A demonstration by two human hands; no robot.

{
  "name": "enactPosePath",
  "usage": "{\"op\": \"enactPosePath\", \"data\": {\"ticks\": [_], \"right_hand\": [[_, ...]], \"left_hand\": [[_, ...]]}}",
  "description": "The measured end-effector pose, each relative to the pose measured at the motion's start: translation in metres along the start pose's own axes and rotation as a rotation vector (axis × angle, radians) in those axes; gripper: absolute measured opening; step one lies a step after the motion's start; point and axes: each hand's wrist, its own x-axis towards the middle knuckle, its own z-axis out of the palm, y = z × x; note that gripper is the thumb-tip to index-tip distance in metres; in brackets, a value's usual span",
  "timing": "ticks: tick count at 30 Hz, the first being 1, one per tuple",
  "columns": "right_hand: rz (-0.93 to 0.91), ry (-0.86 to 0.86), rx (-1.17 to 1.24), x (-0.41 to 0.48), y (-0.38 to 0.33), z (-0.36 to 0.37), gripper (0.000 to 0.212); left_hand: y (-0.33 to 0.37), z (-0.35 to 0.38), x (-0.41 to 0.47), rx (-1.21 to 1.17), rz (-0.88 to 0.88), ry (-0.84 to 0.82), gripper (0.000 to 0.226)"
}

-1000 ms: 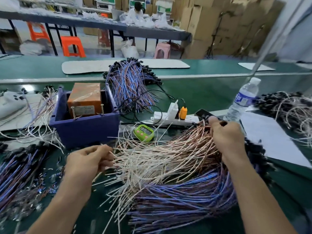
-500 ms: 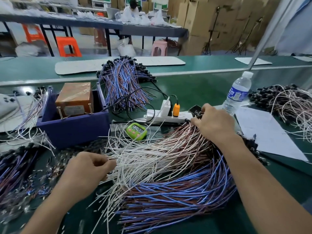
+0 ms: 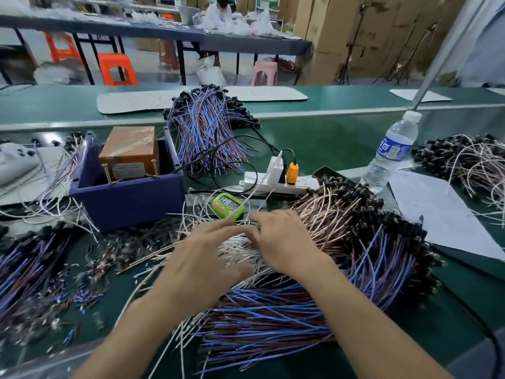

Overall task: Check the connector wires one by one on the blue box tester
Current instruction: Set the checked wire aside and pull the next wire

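Note:
The blue box tester stands left of centre, with an orange-brown unit and two upright metal pins inside. A big fan of connector wires in white, copper and blue lies in front of me, its black connectors to the right. My left hand hovers blurred over the white strands, fingers spread and holding nothing. My right hand rests on the pile beside it, thumb and forefinger pinched on a white wire just below the green timer. The two hands nearly touch.
A white power strip with plugs lies behind the timer. A water bottle and a paper sheet are at right. More wire bundles lie at the back, left and far right.
My right hand left the connector end and moved left to the white wire tips. My left hand opened from a fist and moved up and right to meet it.

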Motion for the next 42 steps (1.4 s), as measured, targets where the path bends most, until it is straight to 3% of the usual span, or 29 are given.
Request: {"op": "enactPosePath", "data": {"ticks": [3,10,13,18,23,27,31,35,39,42], "right_hand": [[0.004,0.032,-0.019,-0.002,0.005,0.007,0.027],[0.085,0.097,0.082,0.004,0.006,0.016,0.026],[0.045,0.156,0.035,0.001,0.001,0.012,0.031],[-0.067,0.375,0.343,-0.005,-0.058,0.011,0.023],[-0.194,0.276,0.593,0.003,-0.148,0.012,0.024],[-0.223,0.214,0.633,0.013,-0.218,0.024,0.025],[-0.240,-0.058,0.564,0.028,-0.270,0.042,0.041],[-0.324,-0.229,0.375,0.041,-0.306,0.056,0.053],[-0.389,-0.173,0.340,0.052,-0.312,0.066,0.039],[-0.212,-0.067,0.441,0.059,-0.310,0.069,0.023]], "left_hand": [[-0.007,0.017,0.005,0.129,0.034,-0.053,0.082],[-0.018,0.013,0.008,-0.031,-0.046,0.002,0.062],[-0.025,-0.009,-0.005,-0.168,-0.074,0.129,0.043],[-0.051,-0.065,-0.029,-0.226,-0.153,0.351,0.021],[-0.092,-0.113,-0.061,-0.211,-0.315,0.554,0.024],[-0.129,-0.140,-0.094,-0.023,-0.491,0.654,0.020],[-0.166,-0.147,-0.120,0.103,-0.686,0.679,0.022],[-0.180,-0.128,-0.132,0.151,-0.587,0.711,0.027],[-0.184,-0.113,-0.129,0.233,-0.514,0.627,0.023],[-0.186,-0.111,-0.127,0.213,-0.529,0.643,0.023]]}}
